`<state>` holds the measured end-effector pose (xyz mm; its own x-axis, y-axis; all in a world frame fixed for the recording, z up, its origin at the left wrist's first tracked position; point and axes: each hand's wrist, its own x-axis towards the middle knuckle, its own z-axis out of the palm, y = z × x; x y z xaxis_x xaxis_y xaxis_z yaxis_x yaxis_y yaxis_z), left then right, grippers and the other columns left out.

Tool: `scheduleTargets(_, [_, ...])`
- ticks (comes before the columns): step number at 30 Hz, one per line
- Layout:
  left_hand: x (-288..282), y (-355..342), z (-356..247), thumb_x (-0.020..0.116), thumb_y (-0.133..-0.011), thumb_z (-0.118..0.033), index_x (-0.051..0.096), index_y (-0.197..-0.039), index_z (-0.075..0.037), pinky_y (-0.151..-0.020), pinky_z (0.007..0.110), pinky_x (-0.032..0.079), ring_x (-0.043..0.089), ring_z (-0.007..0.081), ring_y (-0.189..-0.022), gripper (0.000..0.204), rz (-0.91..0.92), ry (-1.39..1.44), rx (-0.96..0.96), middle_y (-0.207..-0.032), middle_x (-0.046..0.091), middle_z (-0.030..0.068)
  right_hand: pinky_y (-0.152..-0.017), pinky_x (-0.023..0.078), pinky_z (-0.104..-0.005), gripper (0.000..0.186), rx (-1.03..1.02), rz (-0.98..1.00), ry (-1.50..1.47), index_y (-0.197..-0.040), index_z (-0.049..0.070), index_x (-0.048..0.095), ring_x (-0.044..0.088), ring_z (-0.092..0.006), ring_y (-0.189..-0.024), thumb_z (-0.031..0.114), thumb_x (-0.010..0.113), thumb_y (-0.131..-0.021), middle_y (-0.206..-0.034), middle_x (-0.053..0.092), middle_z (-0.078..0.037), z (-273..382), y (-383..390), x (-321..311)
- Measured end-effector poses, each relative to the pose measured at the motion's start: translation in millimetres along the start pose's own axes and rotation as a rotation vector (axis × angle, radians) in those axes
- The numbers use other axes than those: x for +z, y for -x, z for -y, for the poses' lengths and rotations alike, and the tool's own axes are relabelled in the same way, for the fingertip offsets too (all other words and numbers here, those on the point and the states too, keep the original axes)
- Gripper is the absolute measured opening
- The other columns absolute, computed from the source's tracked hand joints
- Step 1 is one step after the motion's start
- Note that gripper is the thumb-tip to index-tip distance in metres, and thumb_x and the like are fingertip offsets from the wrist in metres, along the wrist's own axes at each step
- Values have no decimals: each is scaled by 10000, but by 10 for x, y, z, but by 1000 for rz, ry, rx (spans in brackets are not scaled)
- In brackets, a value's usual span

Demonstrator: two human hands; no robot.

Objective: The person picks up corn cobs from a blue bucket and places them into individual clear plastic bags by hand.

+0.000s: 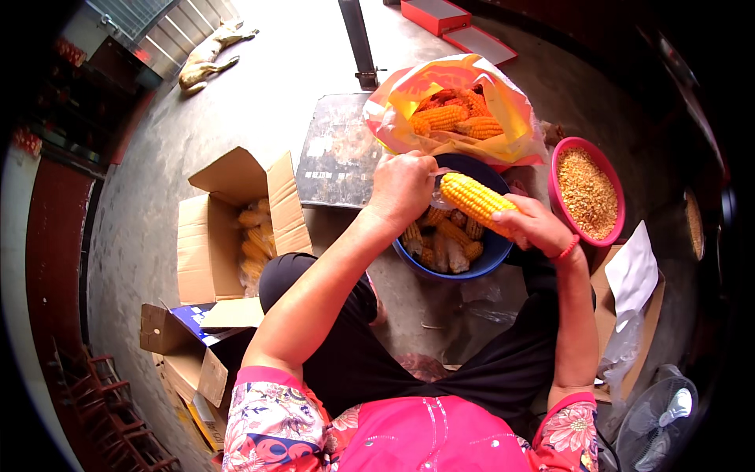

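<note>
My right hand (535,228) grips a bright yellow corn cob (472,197), tilted up to the left over a blue basin (491,256) of mixed cobs. My left hand (401,185) is closed beside the cob's upper end, pinching clear plastic (440,197); exactly how far that plastic extends is unclear. Behind the basin stands an open pink and yellow sack (381,110) full of orange cobs. To the right is a pink basin (613,181) of loose kernels.
A platform scale (334,157) with a dark post is behind my left arm. Open cardboard boxes (204,244), one holding bagged cobs, sit left. A dog (204,63) lies at upper left. Red boxes (429,16) are behind. Cardboard (605,275) and a fan (653,417) are right.
</note>
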<state>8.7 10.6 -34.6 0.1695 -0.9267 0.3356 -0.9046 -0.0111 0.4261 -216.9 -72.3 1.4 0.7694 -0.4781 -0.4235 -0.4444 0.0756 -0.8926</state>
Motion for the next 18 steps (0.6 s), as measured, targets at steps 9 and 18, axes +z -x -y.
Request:
scheduleTargets(9, [-78,-48,-281,626,-732,-103,643,-763,-109,-750,352,432,597,250,-722,36,-205,110,280,-716,599,53,-476,365,-197,277,-83,-69,-256,-962,59,525,456,-50,-545,310,590,-864,-737,541,14,-210,-300,430])
scheduleTargets(18, [-318,109,-512,696,-674,-106,639,-868,-121,-825,346,400,569,219,-750,203,-83,307,566,-776,587,30,-475,356,-155,403,-374,-78,-724,-1267,110,432,466,-11,-588,294,521,-920,-863,565,31,-261,-390,450])
